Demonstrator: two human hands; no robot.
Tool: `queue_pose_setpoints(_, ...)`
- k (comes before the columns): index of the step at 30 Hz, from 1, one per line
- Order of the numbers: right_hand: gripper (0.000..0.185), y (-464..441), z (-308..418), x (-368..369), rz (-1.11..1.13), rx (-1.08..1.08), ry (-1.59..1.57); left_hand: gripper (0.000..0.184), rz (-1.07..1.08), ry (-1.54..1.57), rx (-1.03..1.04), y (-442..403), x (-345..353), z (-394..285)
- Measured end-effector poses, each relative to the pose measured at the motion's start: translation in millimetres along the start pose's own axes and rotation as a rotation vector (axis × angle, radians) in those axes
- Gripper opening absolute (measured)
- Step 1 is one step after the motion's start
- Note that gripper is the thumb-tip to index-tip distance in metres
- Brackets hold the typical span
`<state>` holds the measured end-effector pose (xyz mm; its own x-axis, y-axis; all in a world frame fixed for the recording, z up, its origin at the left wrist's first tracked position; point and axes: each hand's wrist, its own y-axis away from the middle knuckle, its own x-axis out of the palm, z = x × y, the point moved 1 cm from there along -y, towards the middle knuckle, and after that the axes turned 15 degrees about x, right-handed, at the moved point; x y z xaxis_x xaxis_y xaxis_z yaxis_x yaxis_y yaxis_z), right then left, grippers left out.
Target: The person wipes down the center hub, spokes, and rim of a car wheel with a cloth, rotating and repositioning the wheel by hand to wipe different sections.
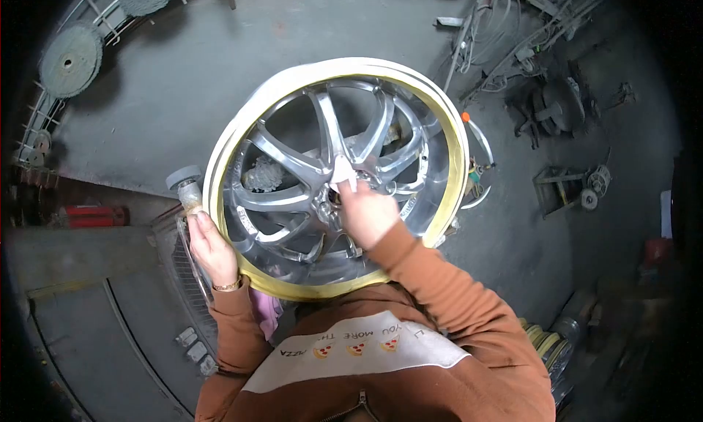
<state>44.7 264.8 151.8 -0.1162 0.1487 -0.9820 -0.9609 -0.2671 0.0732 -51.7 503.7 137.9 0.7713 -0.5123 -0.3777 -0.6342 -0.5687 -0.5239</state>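
A shiny alloy wheel point(333, 125) lies face up in front of me, with a pale yellow band around its rim. My right hand point(370, 213) is closed on a white cloth or wipe point(343, 173), pressing it against the spokes near the hub. At the left edge of the wheel is my left hand point(212, 250), its fingers together and curled at the rim; part of its grip is hidden. Just beyond its fingertips stands a short cylindrical piece point(189, 191) with a grey round top. Through the spokes a whitish, rough-looking part point(263, 174) shows beneath the wheel.
Two round grey buffing wheels point(71, 60) hang on a rack at the upper left. Cables point(498, 34) tangle at the upper right. A red object point(95, 215) lies at the left, near a wire grate point(192, 268). Pink cloth point(266, 312) shows below the wheel.
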Motion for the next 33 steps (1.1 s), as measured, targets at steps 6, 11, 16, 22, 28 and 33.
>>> queue_pose_setpoints(6,0.023,-78,-36,-51,-0.253,-0.170,-0.259,0.031,0.008,-0.075,0.036,0,-2,1)
queue_pose_setpoints(11,0.021,-138,-26,-42,-0.175,-0.316,-0.360,0.036,0.030,-0.058,-0.044,-2,-5,-6)
queue_pose_setpoints(16,0.026,-134,-21,-43,-0.024,-0.193,-0.471,0.036,0.056,-0.087,-0.043,-1,-4,-7)
queue_pose_setpoints(22,0.028,-105,-25,-44,-0.095,-0.215,-0.246,0.035,0.024,-0.052,-0.031,-1,-3,-6)
queue_pose_setpoints(28,0.027,-118,-26,-48,-0.164,-0.257,-0.173,0.034,0.032,-0.039,-0.065,-3,-3,-8)
queue_pose_setpoints(33,0.026,-103,-16,-46,-0.173,-0.189,-0.038,0.033,0.030,-0.134,-0.007,-3,-1,-11)
